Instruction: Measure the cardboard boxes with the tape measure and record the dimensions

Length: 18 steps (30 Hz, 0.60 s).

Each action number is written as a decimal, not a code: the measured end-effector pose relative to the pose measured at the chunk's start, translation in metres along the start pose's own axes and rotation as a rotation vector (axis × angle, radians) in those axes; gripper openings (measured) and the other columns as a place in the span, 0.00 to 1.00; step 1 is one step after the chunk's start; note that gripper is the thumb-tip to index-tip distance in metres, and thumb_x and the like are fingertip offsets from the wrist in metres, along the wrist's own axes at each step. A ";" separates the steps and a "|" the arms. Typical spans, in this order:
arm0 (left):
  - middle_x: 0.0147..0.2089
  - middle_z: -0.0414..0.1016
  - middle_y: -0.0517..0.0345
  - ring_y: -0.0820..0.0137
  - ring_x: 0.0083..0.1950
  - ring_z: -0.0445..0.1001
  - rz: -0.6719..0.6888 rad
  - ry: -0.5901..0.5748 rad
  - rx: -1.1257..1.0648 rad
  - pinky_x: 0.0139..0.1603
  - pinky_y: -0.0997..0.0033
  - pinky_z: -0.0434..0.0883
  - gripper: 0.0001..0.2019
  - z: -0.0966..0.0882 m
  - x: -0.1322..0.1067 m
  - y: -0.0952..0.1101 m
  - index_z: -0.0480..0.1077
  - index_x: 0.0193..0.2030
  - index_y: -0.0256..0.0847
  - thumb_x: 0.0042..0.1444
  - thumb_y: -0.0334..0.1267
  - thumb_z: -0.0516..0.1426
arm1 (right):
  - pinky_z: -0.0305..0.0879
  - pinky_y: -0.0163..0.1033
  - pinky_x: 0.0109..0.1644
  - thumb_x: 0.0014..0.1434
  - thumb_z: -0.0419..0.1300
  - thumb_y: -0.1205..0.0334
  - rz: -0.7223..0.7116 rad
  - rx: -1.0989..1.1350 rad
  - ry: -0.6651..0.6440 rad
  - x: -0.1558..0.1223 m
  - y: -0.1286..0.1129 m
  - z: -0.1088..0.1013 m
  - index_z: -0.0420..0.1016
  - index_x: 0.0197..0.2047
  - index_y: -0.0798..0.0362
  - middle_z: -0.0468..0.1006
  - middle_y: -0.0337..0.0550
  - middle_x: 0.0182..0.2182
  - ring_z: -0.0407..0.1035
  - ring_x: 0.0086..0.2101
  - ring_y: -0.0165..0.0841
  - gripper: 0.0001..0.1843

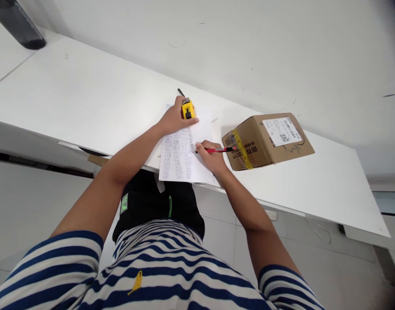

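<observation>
— What have the hands got?

— I see the left hand [173,118] resting on the paper [184,150], its fingers closed around a yellow tape [188,110] at the sheet's far end. The tape sits upright against the fingertips, on the paper.

— And the right?

— The right hand [212,157] has its fingers pinched shut on a red pen [216,150]. The pen lies nearly level, its tip toward the left on the paper's right edge, its black end pointing at the box [268,140].

— Where's the paper exactly?

— On the white counter [87,99], at the near edge, with its lower corner hanging slightly over. It carries columns of dense bluish writing down the left half; the right part is blank. I think there is another sheet under it, though I can't tell how many.

— The box?

— Brown cardboard, just right of the right hand, on the counter. The pen's black end is at its near face; I can't tell whether it touches. A white label sits on top, yellow tape with print on the side.

— Anything else?

— A thin dark stick [181,92] pokes out beyond the left hand; I can't tell what it is. A dark object [21,26] stands at the far left corner. The person wears a striped shirt [158,271].
</observation>
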<state>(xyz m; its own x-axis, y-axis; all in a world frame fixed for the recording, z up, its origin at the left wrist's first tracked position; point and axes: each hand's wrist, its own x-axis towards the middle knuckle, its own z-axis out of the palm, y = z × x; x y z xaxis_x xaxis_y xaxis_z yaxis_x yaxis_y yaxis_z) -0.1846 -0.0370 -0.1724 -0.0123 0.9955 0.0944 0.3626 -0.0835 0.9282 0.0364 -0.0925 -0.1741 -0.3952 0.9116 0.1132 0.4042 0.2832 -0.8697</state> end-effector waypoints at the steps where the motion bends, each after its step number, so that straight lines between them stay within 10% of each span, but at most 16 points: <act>1: 0.49 0.72 0.50 0.55 0.50 0.76 0.002 0.004 -0.016 0.46 0.51 0.76 0.37 0.000 0.000 -0.001 0.59 0.66 0.51 0.54 0.42 0.72 | 0.53 0.39 0.31 0.63 0.60 0.43 0.002 -0.008 0.004 0.000 0.000 0.000 0.53 0.20 0.47 0.58 0.33 0.19 0.54 0.25 0.29 0.29; 13: 0.49 0.77 0.49 0.61 0.45 0.77 -0.012 0.003 0.032 0.44 0.58 0.76 0.37 -0.004 -0.002 0.000 0.57 0.64 0.49 0.53 0.50 0.70 | 0.57 0.39 0.32 0.62 0.60 0.42 -0.007 -0.009 -0.044 0.003 0.005 0.002 0.60 0.20 0.48 0.65 0.35 0.19 0.61 0.26 0.31 0.27; 18: 0.50 0.77 0.51 0.62 0.46 0.78 -0.049 0.075 0.113 0.47 0.60 0.75 0.40 -0.011 -0.007 0.008 0.56 0.63 0.46 0.51 0.57 0.68 | 0.71 0.40 0.45 0.69 0.56 0.42 -0.114 -0.095 0.075 0.002 0.008 0.009 0.80 0.40 0.50 0.85 0.44 0.38 0.78 0.40 0.37 0.21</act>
<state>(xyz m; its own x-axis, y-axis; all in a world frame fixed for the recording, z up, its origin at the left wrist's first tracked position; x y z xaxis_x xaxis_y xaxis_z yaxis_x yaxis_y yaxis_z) -0.1917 -0.0454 -0.1614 -0.1010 0.9916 0.0805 0.4625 -0.0248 0.8862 0.0309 -0.0911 -0.1851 -0.3816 0.8905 0.2478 0.4377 0.4102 -0.8001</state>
